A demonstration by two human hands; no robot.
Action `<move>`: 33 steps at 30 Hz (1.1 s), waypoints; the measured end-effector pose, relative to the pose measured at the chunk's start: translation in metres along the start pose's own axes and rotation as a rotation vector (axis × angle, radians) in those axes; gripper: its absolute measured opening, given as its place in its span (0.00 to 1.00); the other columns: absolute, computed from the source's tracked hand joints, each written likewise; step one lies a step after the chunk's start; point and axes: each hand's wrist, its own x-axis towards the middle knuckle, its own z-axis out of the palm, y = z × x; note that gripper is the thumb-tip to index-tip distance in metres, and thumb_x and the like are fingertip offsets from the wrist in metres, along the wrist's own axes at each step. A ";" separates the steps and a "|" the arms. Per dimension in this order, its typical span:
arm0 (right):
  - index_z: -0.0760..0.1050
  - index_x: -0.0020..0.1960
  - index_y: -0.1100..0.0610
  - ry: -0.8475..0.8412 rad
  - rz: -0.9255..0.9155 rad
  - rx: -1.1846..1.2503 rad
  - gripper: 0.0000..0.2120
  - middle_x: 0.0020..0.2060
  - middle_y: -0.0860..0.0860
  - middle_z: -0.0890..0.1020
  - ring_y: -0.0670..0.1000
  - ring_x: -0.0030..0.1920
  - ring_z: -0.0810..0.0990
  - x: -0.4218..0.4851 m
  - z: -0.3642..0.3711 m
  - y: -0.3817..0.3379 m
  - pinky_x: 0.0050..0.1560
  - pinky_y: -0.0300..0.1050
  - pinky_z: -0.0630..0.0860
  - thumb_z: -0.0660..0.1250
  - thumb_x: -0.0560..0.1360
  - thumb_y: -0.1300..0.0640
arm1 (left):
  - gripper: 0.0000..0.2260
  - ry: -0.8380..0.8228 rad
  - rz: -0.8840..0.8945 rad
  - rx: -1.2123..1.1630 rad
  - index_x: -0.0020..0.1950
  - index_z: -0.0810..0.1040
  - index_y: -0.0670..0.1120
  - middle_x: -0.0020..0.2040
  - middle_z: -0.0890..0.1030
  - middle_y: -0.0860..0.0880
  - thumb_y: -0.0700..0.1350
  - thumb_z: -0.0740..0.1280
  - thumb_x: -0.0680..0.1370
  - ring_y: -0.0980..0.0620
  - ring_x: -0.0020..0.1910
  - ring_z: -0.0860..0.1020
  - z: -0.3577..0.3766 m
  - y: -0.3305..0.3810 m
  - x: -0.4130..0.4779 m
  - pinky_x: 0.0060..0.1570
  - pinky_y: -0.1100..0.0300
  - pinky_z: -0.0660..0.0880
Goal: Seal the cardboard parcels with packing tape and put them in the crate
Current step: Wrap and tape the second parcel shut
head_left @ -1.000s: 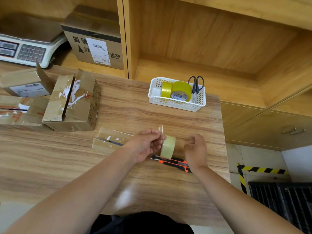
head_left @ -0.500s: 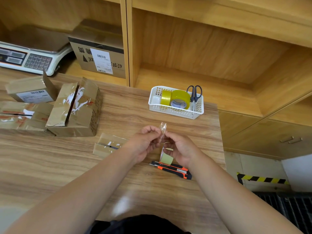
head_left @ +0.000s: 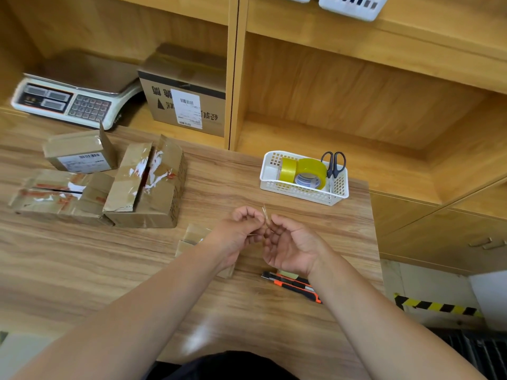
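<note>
My left hand (head_left: 238,231) and my right hand (head_left: 290,244) meet above the table, both pinching a thin clear strip of packing tape (head_left: 264,213) between their fingertips. A small flat cardboard parcel (head_left: 192,237) lies on the table under my left wrist, mostly hidden. The tape roll (head_left: 287,274) sits on the table under my right wrist, only a sliver showing. Three worn parcels stand at the left: a large one (head_left: 145,187) with open flaps, a flat one (head_left: 57,196) and a small labelled one (head_left: 78,152).
An orange and black utility knife (head_left: 295,287) lies just below my right hand. A white basket (head_left: 301,192) at the back holds yellow tape rolls (head_left: 308,172) and scissors (head_left: 333,164). A scale (head_left: 74,98) and a labelled box (head_left: 183,91) sit on the shelf.
My right hand let go of the tape roll, which now rests on the table, and rose to join the left hand on the tape strip. The camera tilted up.
</note>
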 end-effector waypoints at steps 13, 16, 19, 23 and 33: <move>0.73 0.38 0.56 0.063 -0.485 0.237 0.10 0.29 0.53 0.78 0.48 0.29 0.75 0.031 0.063 0.036 0.34 0.40 0.72 0.62 0.75 0.68 | 0.08 0.171 -0.059 -0.189 0.40 0.73 0.43 0.32 0.79 0.45 0.34 0.64 0.78 0.54 0.30 0.81 -0.036 0.028 -0.011 0.34 0.63 0.78; 0.73 0.38 0.56 0.079 -0.602 0.235 0.11 0.30 0.54 0.79 0.48 0.30 0.76 0.031 0.071 0.044 0.34 0.40 0.71 0.62 0.75 0.69 | 0.08 0.212 -0.068 -0.237 0.41 0.73 0.44 0.30 0.81 0.47 0.34 0.64 0.78 0.55 0.29 0.80 -0.038 0.030 -0.013 0.36 0.61 0.78; 0.76 0.40 0.58 0.169 -0.720 0.111 0.08 0.33 0.53 0.79 0.47 0.32 0.74 0.030 0.076 0.048 0.36 0.37 0.71 0.64 0.75 0.69 | 0.07 0.216 -0.013 -0.163 0.42 0.73 0.45 0.33 0.81 0.48 0.36 0.63 0.79 0.57 0.32 0.79 -0.044 0.033 -0.015 0.35 0.63 0.77; 0.77 0.43 0.59 0.219 -0.693 0.019 0.06 0.33 0.52 0.81 0.45 0.32 0.74 0.026 0.078 0.046 0.35 0.36 0.72 0.64 0.78 0.62 | 0.07 0.170 0.058 -0.031 0.43 0.75 0.46 0.35 0.79 0.50 0.36 0.63 0.79 0.56 0.34 0.78 -0.050 0.039 -0.017 0.37 0.64 0.76; 0.78 0.42 0.60 0.156 -0.463 -0.028 0.17 0.32 0.53 0.81 0.47 0.29 0.75 0.017 0.084 0.034 0.31 0.39 0.73 0.59 0.81 0.51 | 0.06 0.098 0.055 -0.042 0.41 0.73 0.45 0.32 0.77 0.49 0.40 0.66 0.78 0.55 0.30 0.75 -0.055 0.042 -0.022 0.30 0.63 0.74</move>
